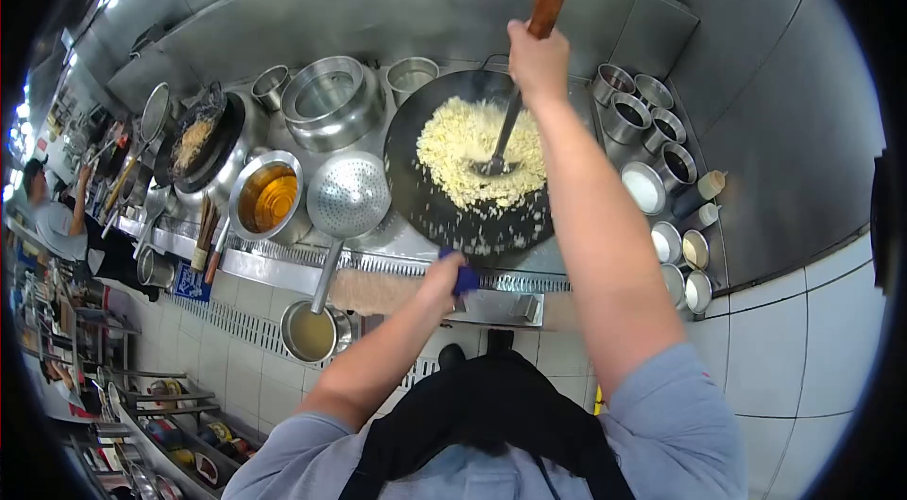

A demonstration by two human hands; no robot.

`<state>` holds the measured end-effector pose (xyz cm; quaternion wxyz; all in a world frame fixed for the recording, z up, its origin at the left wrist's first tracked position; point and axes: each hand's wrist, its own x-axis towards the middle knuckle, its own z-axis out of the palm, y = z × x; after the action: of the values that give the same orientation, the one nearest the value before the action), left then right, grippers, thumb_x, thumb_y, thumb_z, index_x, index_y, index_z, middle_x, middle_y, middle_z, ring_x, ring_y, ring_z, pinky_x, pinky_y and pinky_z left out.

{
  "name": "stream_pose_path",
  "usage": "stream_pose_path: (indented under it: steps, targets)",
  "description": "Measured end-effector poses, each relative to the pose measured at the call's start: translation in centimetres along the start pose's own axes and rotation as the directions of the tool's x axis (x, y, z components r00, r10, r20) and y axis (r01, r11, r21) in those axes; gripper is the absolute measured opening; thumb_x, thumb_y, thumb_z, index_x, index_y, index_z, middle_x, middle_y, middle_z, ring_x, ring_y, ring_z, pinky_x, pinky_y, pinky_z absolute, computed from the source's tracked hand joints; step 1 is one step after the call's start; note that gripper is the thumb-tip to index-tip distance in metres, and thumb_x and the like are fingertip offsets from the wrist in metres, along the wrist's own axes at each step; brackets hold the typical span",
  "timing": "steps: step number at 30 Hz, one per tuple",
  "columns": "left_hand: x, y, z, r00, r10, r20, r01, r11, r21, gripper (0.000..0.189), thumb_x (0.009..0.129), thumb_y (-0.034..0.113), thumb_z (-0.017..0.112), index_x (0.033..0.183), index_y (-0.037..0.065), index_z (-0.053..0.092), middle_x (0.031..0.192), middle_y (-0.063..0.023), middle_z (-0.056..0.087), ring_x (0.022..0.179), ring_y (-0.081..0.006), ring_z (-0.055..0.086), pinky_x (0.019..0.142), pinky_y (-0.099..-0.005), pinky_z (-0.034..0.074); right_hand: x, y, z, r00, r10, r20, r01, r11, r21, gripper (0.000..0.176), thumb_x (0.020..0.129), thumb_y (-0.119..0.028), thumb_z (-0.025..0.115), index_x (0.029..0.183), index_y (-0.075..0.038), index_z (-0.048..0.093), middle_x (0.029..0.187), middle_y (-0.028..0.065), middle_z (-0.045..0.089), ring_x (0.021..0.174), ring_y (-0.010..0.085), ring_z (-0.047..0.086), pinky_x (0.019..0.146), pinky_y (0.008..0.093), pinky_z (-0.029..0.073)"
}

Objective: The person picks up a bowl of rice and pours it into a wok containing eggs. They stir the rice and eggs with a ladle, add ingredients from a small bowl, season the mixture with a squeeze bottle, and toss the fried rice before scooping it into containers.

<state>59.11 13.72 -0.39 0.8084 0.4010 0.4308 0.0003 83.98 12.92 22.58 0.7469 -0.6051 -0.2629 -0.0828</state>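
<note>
A large black wok (406,146) sits on the steel range. In it lies a heap of pale yellow, rice-like grains (458,151), with loose grains scattered toward the near side. My right hand (540,64) is closed around the wooden handle of a long metal wok ladle (510,118). The ladle's head is down among the grains, partly covered. At the wok's near rim, my left hand (442,281) grips a folded blue cloth (463,275); the cloth hides whatever part of the wok lies beneath it.
Left of the wok are a perforated strainer (349,195), a pot of amber liquid (269,198) and a big steel pot (331,103). Several seasoning containers (644,188) line the right side. A pot of cloudy liquid (310,334) hangs low in front. Another person (61,226) stands far left.
</note>
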Motion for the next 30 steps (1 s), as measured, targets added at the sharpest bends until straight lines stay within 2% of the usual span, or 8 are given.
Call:
stream_pose_path:
  steps: [4,7,13,16,18,19,27,30]
  targets:
    - [-1.7,-3.0,-0.3,0.995,0.094,-0.014,-0.094,0.996,0.014,0.012,0.079,0.007,0.052,0.090,0.003,0.051,0.079,-0.0100,0.057,0.064,-0.0215,0.059,0.047,-0.0360,0.046,3.2,-8.3,-1.6,0.986,0.099,0.135,-0.128,0.966,0.224,0.024,0.079,-0.014,0.070,0.078,-0.008,0.047,0.059,0.0002,0.047,0.045,0.0092,0.042,0.041,0.0245,0.035]
    - [-0.4,2.8,2.8,0.995,0.063,0.081,-0.048,0.982,-0.180,0.012,0.081,0.011,0.053,0.089,0.004,0.050,0.077,-0.0088,0.055,0.059,-0.0210,0.056,0.044,-0.0345,0.044,4.7,-13.6,-2.5,0.992,-0.070,-0.103,0.093,0.968,0.233,0.028,0.077,-0.017,0.073,0.074,-0.008,0.047,0.057,-0.0010,0.045,0.042,0.0085,0.040,0.039,0.0244,0.032]
    - [3.0,4.7,3.4,0.966,0.015,0.257,0.023,0.989,-0.144,0.042,0.083,0.051,0.061,0.087,0.010,0.053,0.064,-0.0019,0.051,0.048,-0.0140,0.051,0.036,-0.0271,0.035,2.2,-22.0,-4.5,0.951,-0.304,0.054,0.265,0.893,0.364,0.031,0.086,-0.015,0.062,0.063,-0.010,0.042,0.051,-0.0030,0.036,0.043,0.0078,0.035,0.042,0.0251,0.028]
    - [0.9,1.9,2.1,0.924,-0.053,0.379,0.112,0.984,-0.136,0.051,0.078,0.062,0.061,0.085,0.011,0.055,0.062,-0.0003,0.054,0.045,-0.0131,0.050,0.036,-0.0255,0.036,-0.6,-15.8,-4.9,0.978,-0.209,-0.021,0.205,0.929,0.308,0.033,0.089,-0.019,0.058,0.062,-0.012,0.040,0.051,-0.0023,0.039,0.041,0.0071,0.035,0.038,0.0241,0.027]
    - [-0.4,0.1,1.4,0.904,-0.137,0.405,0.180,0.981,-0.069,0.044,0.079,0.051,0.067,0.087,0.009,0.055,0.067,-0.0015,0.056,0.047,-0.0146,0.053,0.038,-0.0273,0.039,-1.3,-0.3,-3.5,0.982,0.004,-0.187,0.062,0.938,0.342,0.030,0.089,-0.015,0.057,0.064,-0.010,0.040,0.051,0.0001,0.040,0.036,0.0090,0.036,0.035,0.0241,0.031]
    - [-0.2,-1.2,1.0,0.901,-0.176,0.397,0.222,0.972,-0.074,0.041,0.079,0.045,0.069,0.093,0.008,0.057,0.072,-0.0024,0.058,0.052,-0.0141,0.054,0.043,-0.0278,0.042,-3.9,3.5,-3.4,0.983,0.166,0.074,-0.180,0.950,0.255,0.028,0.087,-0.012,0.057,0.065,-0.009,0.040,0.050,0.0010,0.038,0.036,0.0095,0.037,0.035,0.0249,0.030]
    - [-3.2,-1.6,0.2,0.925,-0.126,0.357,0.179,0.977,-0.118,0.032,0.082,0.031,0.068,0.102,0.008,0.058,0.083,-0.0030,0.060,0.063,-0.0122,0.055,0.050,-0.0259,0.045,-1.8,-5.3,-2.2,0.986,-0.019,0.165,-0.053,0.905,0.422,0.025,0.084,-0.006,0.056,0.066,-0.010,0.039,0.048,-0.0013,0.037,0.036,0.0092,0.034,0.036,0.0259,0.029]
    - [-2.7,-1.6,0.0,0.936,-0.093,0.340,0.137,0.985,-0.107,0.033,0.082,0.029,0.068,0.105,0.007,0.058,0.086,-0.0030,0.060,0.067,-0.0124,0.056,0.054,-0.0260,0.046,-4.1,5.4,-1.3,0.996,0.072,0.053,-0.085,0.941,0.327,0.024,0.085,-0.006,0.057,0.068,-0.010,0.040,0.049,-0.0012,0.040,0.037,0.0093,0.036,0.036,0.0252,0.031]
